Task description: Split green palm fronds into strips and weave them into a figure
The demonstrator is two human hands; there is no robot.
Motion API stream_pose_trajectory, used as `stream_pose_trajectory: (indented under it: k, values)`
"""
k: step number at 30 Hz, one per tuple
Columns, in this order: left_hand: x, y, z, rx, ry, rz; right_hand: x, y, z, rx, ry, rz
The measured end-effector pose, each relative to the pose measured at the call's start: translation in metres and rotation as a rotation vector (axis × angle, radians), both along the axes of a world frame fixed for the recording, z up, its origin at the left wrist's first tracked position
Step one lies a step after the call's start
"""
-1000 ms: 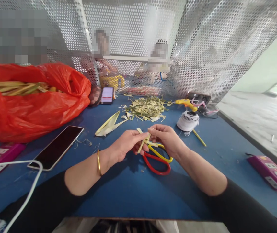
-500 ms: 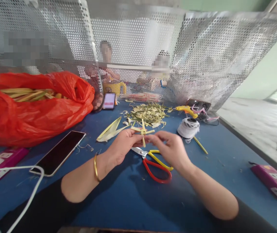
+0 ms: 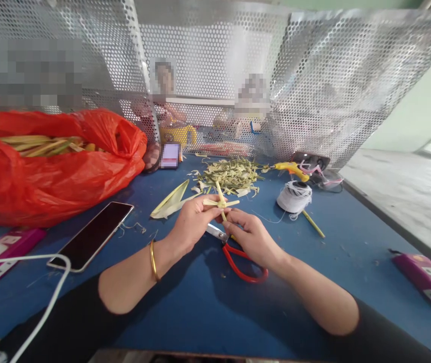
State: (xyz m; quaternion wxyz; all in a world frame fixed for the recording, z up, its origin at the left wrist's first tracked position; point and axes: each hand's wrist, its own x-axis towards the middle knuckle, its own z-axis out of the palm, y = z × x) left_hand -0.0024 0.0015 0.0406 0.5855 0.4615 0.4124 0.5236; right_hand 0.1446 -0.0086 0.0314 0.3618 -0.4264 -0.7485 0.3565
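Observation:
A pale yellow-green cross of leaf strips (image 3: 221, 203) is held up over the middle of the blue table. My left hand (image 3: 194, 219) pinches it from the left side. The fingers of my right hand (image 3: 247, 232) are closed on its lower arm. Partly hidden beneath my right hand lie scissors (image 3: 242, 276) with red and yellow handles, their blades pointing up-left. A split green-white husk leaf (image 3: 170, 202) rests just left of my hands. Beyond them is a heap of shredded leaf pieces (image 3: 232, 175).
At the left are a red plastic bag (image 3: 60, 184) of leaves, a phone (image 3: 92, 236) and a purple power strip (image 3: 14, 249). White thread (image 3: 294, 197), a yellow glue gun (image 3: 292, 169) and another power strip (image 3: 425, 280) are right. People sit behind a perforated screen (image 3: 215, 60).
My right hand has moved left and closer to the cross, now gripping its lower arm and covering more of the scissors' yellow handle. The cross has tilted slightly.

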Motion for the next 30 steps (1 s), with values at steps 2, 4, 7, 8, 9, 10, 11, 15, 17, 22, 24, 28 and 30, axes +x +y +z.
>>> stream_pose_trajectory:
  k: [2, 4, 7, 8, 9, 10, 11, 15, 17, 22, 24, 28, 30]
  values:
    - [0.000, 0.000, 0.001, 0.000, -0.008, 0.015, 0.000, 0.000, 0.000, 0.022, 0.001, 0.046]
    - [-0.001, 0.001, 0.001, -0.025, -0.014, 0.002, -0.001, -0.001, 0.001, 0.034, -0.018, 0.063]
    - [-0.005, 0.003, 0.003, -0.114, -0.008, -0.053, 0.000, -0.004, 0.003, 0.058, -0.139, -0.004]
    - [-0.006, 0.004, 0.004, -0.146, -0.002, -0.056, 0.001, -0.005, 0.004, 0.098, -0.188, -0.066]
    - [-0.008, 0.005, 0.005, -0.173, 0.006, -0.057, 0.002, -0.005, 0.005, 0.157, -0.224, -0.148]
    - [-0.010, 0.005, 0.006, -0.197, 0.016, -0.064, 0.004, -0.004, 0.006, 0.222, -0.243, -0.236]
    - [-0.011, 0.005, 0.008, -0.218, 0.027, -0.080, 0.006, -0.003, 0.008, 0.277, -0.242, -0.314]
    - [-0.016, 0.004, 0.011, -0.260, 0.044, -0.207, 0.010, 0.006, 0.008, 0.162, -0.185, -0.240]
    - [-0.017, 0.004, 0.010, -0.256, 0.037, -0.226, 0.009, 0.007, 0.006, 0.015, -0.141, -0.121]
    - [-0.014, 0.004, 0.003, -0.303, -0.040, -0.269, 0.000, 0.002, -0.001, -0.028, -0.038, -0.156]
    - [-0.010, 0.002, -0.001, -0.286, -0.006, -0.260, -0.002, -0.001, -0.003, 0.004, -0.091, -0.163]
    - [-0.002, -0.003, -0.004, -0.129, 0.114, -0.182, -0.002, -0.005, 0.000, 0.162, -0.250, -0.129]
    - [-0.001, -0.003, -0.005, -0.089, 0.138, -0.175, -0.002, -0.007, 0.003, 0.226, -0.275, -0.113]
